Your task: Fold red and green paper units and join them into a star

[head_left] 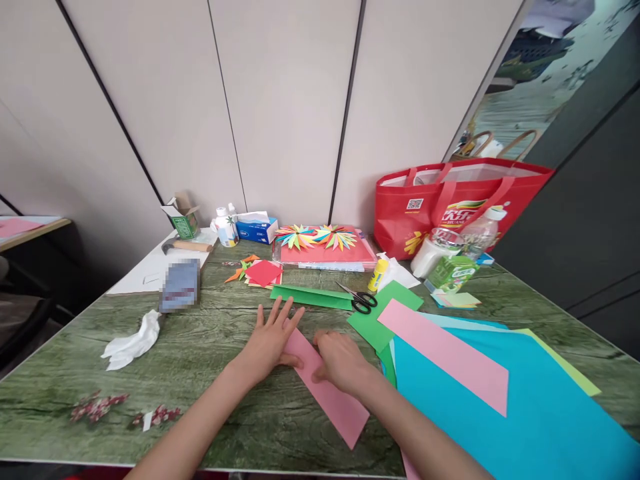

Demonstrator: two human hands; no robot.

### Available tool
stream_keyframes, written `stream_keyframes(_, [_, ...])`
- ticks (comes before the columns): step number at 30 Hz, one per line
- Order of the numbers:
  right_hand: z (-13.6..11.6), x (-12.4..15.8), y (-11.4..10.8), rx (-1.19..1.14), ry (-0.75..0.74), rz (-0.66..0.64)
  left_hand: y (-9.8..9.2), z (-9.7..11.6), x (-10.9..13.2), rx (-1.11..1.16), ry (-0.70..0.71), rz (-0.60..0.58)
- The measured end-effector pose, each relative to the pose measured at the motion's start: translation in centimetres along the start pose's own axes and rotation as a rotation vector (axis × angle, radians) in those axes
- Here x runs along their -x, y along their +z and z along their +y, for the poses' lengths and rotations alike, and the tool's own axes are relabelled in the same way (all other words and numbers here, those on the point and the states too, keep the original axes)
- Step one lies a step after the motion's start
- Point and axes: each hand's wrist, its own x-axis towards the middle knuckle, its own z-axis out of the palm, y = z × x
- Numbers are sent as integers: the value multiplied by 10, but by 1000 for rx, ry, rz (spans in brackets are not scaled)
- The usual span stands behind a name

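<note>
A long pink paper strip (334,399) lies slantwise on the green table (200,360) in front of me. My left hand (270,337) rests flat on the strip's far end with its fingers spread. My right hand (341,360) presses down on the strip's middle with fingers curled, pinching its edge. A second pink strip (445,353) lies to the right on a big blue sheet (525,413). Black scissors (359,300) lie just beyond my hands beside a folded green strip (313,296).
Green sheets (385,313), a yellow glue stick (379,274), folded paper stars on a red tray (325,248), a red bag (450,200), a bottle (480,233), a tissue box (256,228) and a crumpled tissue (133,341) stand around. The table's front edge is near me.
</note>
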Motion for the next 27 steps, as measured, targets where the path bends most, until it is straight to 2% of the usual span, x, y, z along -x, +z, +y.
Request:
stream_keyframes(2, [2,-7,-1,-49,5,-55,-6,1,-9,-8,-62,4])
stream_keyframes(4, [10,-14,1,-147,-28,-49,-12,-1,-15,43,-116,44])
stream_keyframes(6, [22,-22,6,-338,-92,16,-17,-5,-20,215,-179,163])
stream_keyframes(9, [38,-32,13,-839,-184,80,-19,-10,-24,747,-349,467])
stream_keyframes(11, [43,-37,17,-1179,-192,58,-17,-10,-25,1176,-465,565])
stream_keyframes(12, [43,-38,19,-1304,-181,42,-16,-8,-25,1372,-495,541])
stream_keyframes(14, [41,-38,22,-1436,-144,5,-14,-3,-24,1675,-492,402])
stream_keyframes(17, [36,-37,26,-1467,-100,-71,-13,4,-22,1916,-428,234])
stream_keyframes(22, [35,-33,29,-1455,-101,-186,-17,-1,-21,1979,-426,232])
stream_keyframes(27, [33,-31,31,-1356,-145,-195,-15,-3,-21,1941,-454,223])
